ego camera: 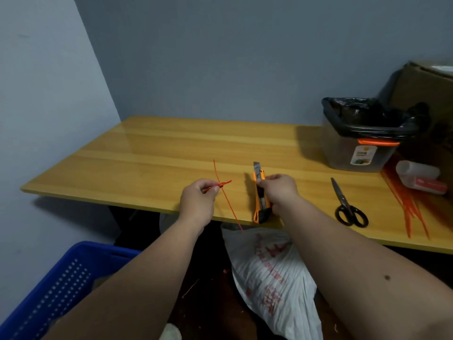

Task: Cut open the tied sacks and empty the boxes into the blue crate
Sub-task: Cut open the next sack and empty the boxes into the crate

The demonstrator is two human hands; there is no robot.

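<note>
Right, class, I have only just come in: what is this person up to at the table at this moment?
A person stands at a wooden table. The left hand pinches an orange cable tie; the right hand grips an orange utility knife with its blade out. A white sack lies on the floor below, and a blue crate stands at the left. Black scissors, more orange ties and a bin lined with a black bag are on the table.
</note>
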